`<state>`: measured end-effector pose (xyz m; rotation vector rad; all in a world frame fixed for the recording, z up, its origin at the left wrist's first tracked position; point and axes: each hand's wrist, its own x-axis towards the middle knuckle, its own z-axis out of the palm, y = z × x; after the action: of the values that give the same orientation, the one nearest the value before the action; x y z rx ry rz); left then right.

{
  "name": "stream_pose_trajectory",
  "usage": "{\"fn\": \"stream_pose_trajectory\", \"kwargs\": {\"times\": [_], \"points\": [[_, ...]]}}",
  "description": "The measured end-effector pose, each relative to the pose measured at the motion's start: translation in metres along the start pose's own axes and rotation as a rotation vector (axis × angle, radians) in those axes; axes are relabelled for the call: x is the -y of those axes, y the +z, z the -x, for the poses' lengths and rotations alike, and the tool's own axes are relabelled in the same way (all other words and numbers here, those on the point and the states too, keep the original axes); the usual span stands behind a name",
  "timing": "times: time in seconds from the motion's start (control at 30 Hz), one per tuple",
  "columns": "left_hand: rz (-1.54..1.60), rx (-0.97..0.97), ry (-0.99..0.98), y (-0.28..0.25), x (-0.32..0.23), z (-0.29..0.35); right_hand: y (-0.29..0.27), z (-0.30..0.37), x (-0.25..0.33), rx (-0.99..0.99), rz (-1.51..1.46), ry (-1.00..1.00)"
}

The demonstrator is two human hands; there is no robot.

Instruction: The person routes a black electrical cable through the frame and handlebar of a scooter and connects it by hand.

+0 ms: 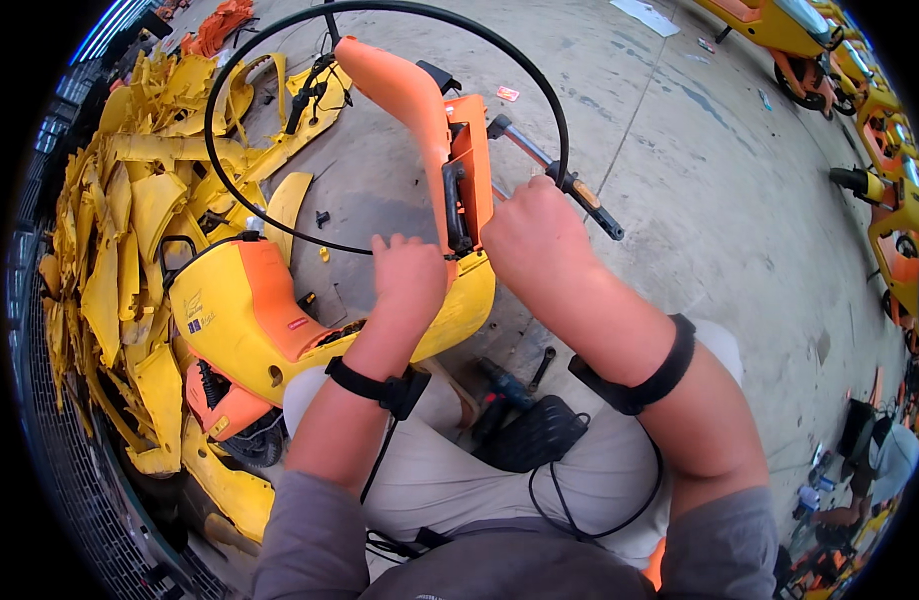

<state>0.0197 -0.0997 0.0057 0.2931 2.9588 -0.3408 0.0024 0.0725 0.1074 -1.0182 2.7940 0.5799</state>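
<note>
A stiff black cable [213, 140] makes a large loop in front of me. One end runs to my left hand [412, 278], whose fingers are closed around it at the yellow edge of a scooter body. The other end drops to my right hand [540, 228], curled closed beside an upright orange panel [400, 82] with an open hollow in it. Both hands hide their fingertips. The yellow-and-orange scooter [220, 300] stands before me. Behind my right hand passes a silver-and-black bar [580, 190] with an orange part; whether the hand touches it I cannot tell.
A heap of yellow body panels [130, 230] fills the left. Between my legs lie a cordless drill [505, 382], a wrench [545, 368] and a black ribbed piece [540, 432]. Yellow scooters [895, 190] line the right. A person [895, 460] is at lower right among parts.
</note>
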Motion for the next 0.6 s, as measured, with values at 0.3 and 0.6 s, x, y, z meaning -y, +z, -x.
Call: {"fn": "stream_pose_trajectory", "kwargs": {"times": [0.3,0.6], "points": [[0.105,-0.116,0.013,0.017,0.013,0.0,-0.001,-0.022,0.037,0.059,0.12,0.02],[0.272,-0.106,0.001,0.028,0.019,-0.006,0.011,-0.035,0.049,0.026,0.13,0.027]]}}
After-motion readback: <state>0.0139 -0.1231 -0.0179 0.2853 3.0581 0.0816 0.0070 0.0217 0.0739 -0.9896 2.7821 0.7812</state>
